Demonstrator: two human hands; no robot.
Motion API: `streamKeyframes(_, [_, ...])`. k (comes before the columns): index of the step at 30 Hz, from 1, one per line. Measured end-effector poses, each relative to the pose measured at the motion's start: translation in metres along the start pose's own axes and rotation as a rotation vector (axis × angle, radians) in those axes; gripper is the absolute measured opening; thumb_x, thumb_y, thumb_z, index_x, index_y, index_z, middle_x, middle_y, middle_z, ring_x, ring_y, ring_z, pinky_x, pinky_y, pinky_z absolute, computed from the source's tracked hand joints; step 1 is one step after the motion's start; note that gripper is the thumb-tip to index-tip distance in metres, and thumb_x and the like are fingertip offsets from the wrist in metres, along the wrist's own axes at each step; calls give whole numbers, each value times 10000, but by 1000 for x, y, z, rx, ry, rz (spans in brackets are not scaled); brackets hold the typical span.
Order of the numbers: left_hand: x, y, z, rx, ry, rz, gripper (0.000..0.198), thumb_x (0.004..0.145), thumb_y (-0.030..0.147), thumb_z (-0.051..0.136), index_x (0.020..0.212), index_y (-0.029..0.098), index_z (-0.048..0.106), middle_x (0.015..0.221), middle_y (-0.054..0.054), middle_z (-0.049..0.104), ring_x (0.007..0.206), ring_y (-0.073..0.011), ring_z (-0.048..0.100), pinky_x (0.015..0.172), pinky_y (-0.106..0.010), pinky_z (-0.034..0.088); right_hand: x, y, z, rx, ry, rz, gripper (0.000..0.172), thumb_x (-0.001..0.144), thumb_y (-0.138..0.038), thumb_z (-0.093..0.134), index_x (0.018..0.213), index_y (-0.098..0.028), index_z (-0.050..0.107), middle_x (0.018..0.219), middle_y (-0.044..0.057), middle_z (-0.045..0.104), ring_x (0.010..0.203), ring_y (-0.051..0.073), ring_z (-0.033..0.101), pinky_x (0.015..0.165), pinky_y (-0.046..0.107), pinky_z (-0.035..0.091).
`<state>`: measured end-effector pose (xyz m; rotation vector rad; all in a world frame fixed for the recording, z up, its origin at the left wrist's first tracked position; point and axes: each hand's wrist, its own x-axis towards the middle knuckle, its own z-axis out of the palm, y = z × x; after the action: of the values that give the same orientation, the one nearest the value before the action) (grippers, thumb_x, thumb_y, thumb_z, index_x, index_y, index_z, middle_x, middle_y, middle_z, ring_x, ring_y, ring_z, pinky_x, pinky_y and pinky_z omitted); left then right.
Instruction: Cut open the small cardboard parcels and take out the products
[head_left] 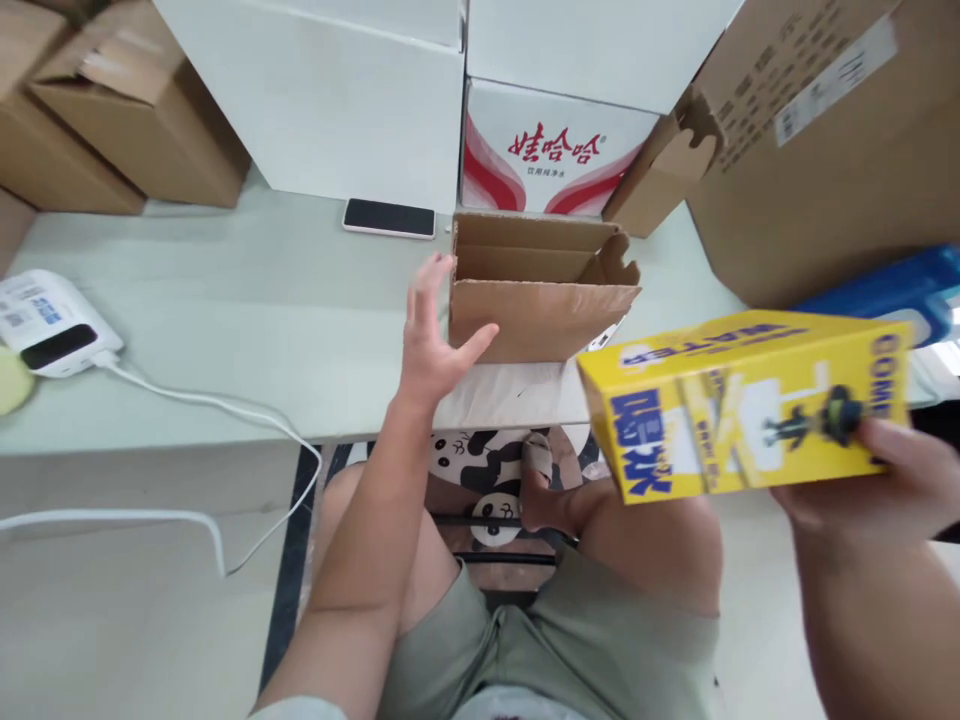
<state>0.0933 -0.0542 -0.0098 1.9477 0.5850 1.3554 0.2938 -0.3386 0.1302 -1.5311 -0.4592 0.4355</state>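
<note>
A yellow box [750, 400] with blue lettering is in my right hand [900, 480], which grips its right end, thumb on the printed face. The box is tilted in the air over the front edge of the table, right of my knees. My left hand [439, 340] is raised with thumb and fingers spread, beside the left end of an open brown cardboard box [536, 315]. Its fingertips are close to that box's corner; whether they touch it I cannot tell. The cardboard box stands open side up, and its visible inside shows bare brown walls.
A phone [389, 218] lies behind my left hand. White cartons [360, 100] and a red-and-white carton [555, 150] stand at the back. Brown boxes [150, 120] are at the left, a large carton [840, 150] at the right. A white device [56, 320] trails a cable [217, 400] over the edge.
</note>
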Motion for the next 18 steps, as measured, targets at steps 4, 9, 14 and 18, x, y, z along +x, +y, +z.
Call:
streamKeyframes(4, [-10,64,-17,-25,29,-28,600,896,684,688,1314,262,610,1365,-128,630,1389,-333,577,1210,-540,474,-13,15,12,158,-161,34,584,550,-370,885,1117,-340,749,1050,55,779,965,326,780,753,439,682])
streamKeyframes(9, [-47,139,-39,-477,-832,-369,1033,723,607,902,1611,320,460,1595,-138,560,1455,-425,556,1239,-586,462,-16,16,21,239,-577,-5,579,674,-424,937,1214,-415,728,1246,9,762,1000,228,773,796,319,653])
streamKeyframes(14, [-96,153,-26,-788,-654,-732,1097,780,540,877,1689,347,294,1728,-125,421,1541,-445,484,1236,-598,478,-13,37,27,166,-519,8,700,762,-691,834,1371,-431,605,1554,38,583,1242,280,686,894,389,643])
streamKeyframes(18, [-86,148,-6,-898,-373,-693,1031,802,586,828,1654,309,318,1664,-148,509,1468,-433,574,1175,-615,535,-13,45,30,54,-633,-63,1032,754,-840,744,1610,-486,289,1673,84,438,1498,381,500,1140,645,511])
